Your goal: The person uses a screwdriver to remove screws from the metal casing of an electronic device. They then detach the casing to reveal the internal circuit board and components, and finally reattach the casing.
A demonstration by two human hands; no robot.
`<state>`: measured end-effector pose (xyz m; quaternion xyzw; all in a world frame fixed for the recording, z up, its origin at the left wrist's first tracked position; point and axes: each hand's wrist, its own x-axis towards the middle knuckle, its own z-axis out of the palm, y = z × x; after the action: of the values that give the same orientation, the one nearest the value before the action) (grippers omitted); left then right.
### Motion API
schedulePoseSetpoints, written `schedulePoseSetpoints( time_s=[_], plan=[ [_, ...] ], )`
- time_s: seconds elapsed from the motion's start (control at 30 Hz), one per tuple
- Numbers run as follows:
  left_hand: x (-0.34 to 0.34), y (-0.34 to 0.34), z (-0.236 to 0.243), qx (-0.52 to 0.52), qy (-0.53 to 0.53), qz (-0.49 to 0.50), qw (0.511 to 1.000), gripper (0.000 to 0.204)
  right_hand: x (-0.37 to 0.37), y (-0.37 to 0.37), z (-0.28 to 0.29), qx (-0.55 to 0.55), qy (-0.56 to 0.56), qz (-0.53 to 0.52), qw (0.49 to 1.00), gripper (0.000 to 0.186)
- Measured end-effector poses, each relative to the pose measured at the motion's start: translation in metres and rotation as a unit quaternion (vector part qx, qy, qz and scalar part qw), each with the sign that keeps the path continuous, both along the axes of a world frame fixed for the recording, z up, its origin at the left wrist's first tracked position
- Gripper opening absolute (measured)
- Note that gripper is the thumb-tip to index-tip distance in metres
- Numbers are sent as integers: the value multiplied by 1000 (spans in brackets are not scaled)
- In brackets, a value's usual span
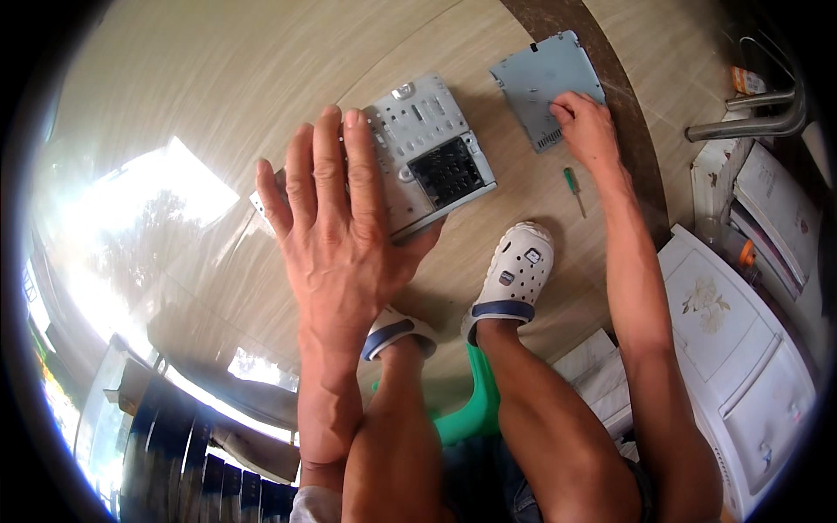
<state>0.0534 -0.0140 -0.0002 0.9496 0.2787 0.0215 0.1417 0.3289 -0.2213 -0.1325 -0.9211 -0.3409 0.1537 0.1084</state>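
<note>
My left hand (336,200) lies across a silver perforated metal case (414,113), its long fingers stretched over the top and its thumb at the near edge. Part of the case is hidden under that hand. An opening in the case's right part shows a black inside (449,170). To the right, a flat grey metal cover panel (540,83) lies on the floor. My right hand (588,131) is closed at the panel's right side, fingers and thumb pinched together on it. A small screwdriver (571,181) with a green handle lies just below the panel.
My feet in white clogs (523,261) are close to the case. A green stool (475,410) is beneath me. White drawers (706,305) and metal tubing (767,122) stand at the right. Dark blue slatted objects (187,444) are at lower left, and a dark strip (641,148) crosses the floor.
</note>
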Motion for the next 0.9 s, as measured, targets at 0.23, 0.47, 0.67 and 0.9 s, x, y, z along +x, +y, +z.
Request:
schedulePoseSetpoints(
  time_s=[0.23, 0.47, 0.67, 0.9],
  plan=[
    [-3, -1, 6, -1, -19, 4, 1000, 105, 2, 0, 9, -33, 8, 27, 999, 12],
    [-3, -3, 5, -3, -21, 7, 1000, 107, 2, 9, 18, -95, -21, 59, 993, 13],
    [-4, -5, 8, -18, -6, 13, 1000, 108, 3, 11, 17, -107, -36, 89, 990, 12],
    [-2, -8, 5, -15, -19, 11, 1000, 110, 9, 3, 17, -94, -66, 80, 990, 8]
  ],
)
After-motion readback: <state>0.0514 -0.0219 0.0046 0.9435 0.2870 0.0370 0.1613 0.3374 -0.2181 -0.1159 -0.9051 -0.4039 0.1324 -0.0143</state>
